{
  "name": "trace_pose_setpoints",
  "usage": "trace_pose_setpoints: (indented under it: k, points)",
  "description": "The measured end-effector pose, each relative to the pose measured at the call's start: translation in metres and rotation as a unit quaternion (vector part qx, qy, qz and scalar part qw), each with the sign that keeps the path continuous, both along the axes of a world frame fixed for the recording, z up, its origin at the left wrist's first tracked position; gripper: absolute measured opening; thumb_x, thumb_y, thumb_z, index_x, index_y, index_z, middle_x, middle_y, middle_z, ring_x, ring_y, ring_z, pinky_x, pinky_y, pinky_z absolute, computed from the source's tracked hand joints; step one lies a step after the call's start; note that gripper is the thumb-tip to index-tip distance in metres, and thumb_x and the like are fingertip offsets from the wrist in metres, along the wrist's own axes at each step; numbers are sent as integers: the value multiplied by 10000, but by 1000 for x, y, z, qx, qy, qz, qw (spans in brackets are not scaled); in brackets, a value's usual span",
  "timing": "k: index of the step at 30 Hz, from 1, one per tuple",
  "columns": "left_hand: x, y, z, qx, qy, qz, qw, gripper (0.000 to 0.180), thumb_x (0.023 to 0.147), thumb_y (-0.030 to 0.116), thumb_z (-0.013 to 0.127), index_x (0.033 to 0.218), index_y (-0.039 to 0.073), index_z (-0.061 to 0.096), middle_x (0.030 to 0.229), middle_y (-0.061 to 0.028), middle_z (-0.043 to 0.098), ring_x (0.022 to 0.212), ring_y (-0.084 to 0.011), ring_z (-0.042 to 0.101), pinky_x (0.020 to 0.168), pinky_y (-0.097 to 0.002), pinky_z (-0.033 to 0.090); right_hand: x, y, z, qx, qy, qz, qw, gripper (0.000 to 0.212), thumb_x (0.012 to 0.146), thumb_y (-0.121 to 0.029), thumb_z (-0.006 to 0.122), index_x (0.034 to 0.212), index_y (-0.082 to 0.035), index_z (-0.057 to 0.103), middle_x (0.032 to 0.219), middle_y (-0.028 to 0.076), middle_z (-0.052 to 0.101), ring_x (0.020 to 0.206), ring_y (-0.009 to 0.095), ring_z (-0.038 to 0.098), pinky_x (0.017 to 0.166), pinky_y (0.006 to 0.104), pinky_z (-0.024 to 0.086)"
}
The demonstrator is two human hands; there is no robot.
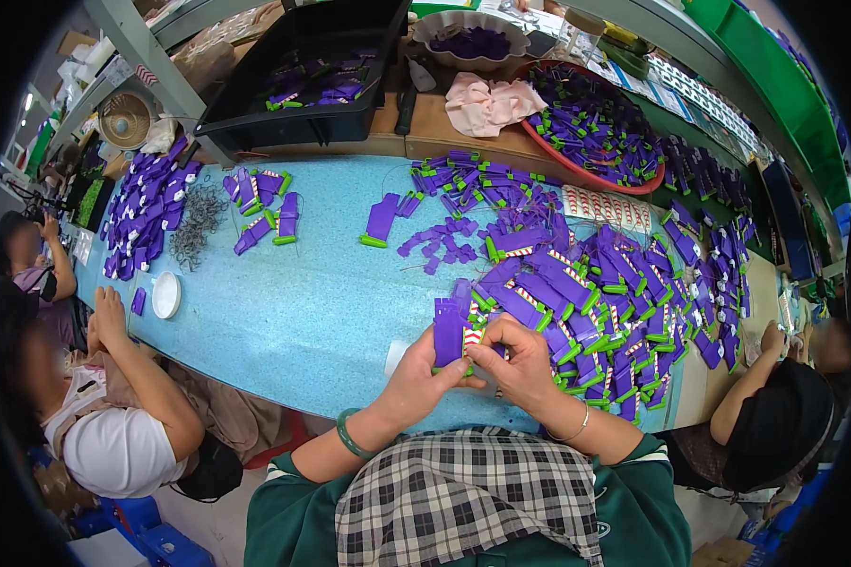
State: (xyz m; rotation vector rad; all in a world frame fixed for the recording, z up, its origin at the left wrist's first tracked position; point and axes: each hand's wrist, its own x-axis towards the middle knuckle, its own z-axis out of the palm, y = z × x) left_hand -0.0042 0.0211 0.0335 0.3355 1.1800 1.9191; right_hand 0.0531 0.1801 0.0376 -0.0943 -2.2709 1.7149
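Observation:
Close to the table's front edge, my left hand point(422, 380) grips a flat purple plastic piece point(447, 333) with a green end. Along one side of that piece runs a red-and-white chevron sticker point(473, 337). My right hand point(522, 367) is closed at the same piece, thumb and forefinger pinched on the sticker's lower end. Its other fingers are partly hidden. Just to the right lies a big heap of similar purple-and-green pieces point(577, 283), many with striped stickers. A sheet of red-and-white stickers point(607, 208) rests behind the heap.
A red basin point(656, 187) and a black bin point(298, 126) hold more purple pieces at the back. On the blue table point(284, 331), a white tub point(165, 295) stands left, near dark wire bits point(197, 225) and another purple heap point(147, 213). Co-workers sit on both sides.

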Motion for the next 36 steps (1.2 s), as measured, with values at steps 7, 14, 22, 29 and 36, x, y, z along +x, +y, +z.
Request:
trace_pose_setpoints:
  k: [7, 14, 22, 29, 36]
  points:
    - [3, -3, -3, -12, 76, -32, 997, 376, 966, 67, 476, 1323, 25, 366, 1217, -77, 497, 1132, -162, 523, 852, -343, 554, 1, 2, 8, 156, 96, -15, 983, 191, 731, -95, 755, 706, -48, 571, 688, 71, 593, 652, 224, 548, 596, 330, 424]
    - [1, -5, -6, 86, -62, -76, 991, 377, 1017, 346, 362, 1131, 5, 476, 927, -85, 571, 767, -180, 591, 642, -327, 519, -5, 2, 8, 53, -16, 61, 997, 349, 733, -288, 759, 894, -17, 609, 965, 141, 612, 878, 289, 589, 739, 382, 474]
    - [-2, 8, -25, 167, -303, -276, 897, 312, 974, 331, 395, 899, 52, 513, 582, -30, 429, 446, -118, 375, 397, -237, 284, -6, 4, 12, -75, -59, 158, 983, 290, 816, -263, 702, 889, 14, 660, 889, 94, 646, 888, 205, 619, 786, 341, 483]
    - [-13, -7, 31, -89, 255, -54, 961, 107, 914, 82, 546, 980, 0, 522, 1017, -107, 634, 817, -215, 651, 635, -316, 536, -5, 6, 24, -451, -117, 171, 868, 337, 928, -247, 553, 1145, 9, 583, 1117, 65, 603, 1028, 146, 553, 928, 290, 412]
    - [-32, -11, 35, -90, 814, 155, 552, 235, 697, 67, 698, 808, 104, 494, 1056, -120, 623, 986, -294, 615, 708, -384, 557, -10, 11, 33, -352, -161, 149, 910, 198, 900, -162, 607, 1025, -8, 610, 955, 27, 611, 874, 79, 556, 795, 253, 447]
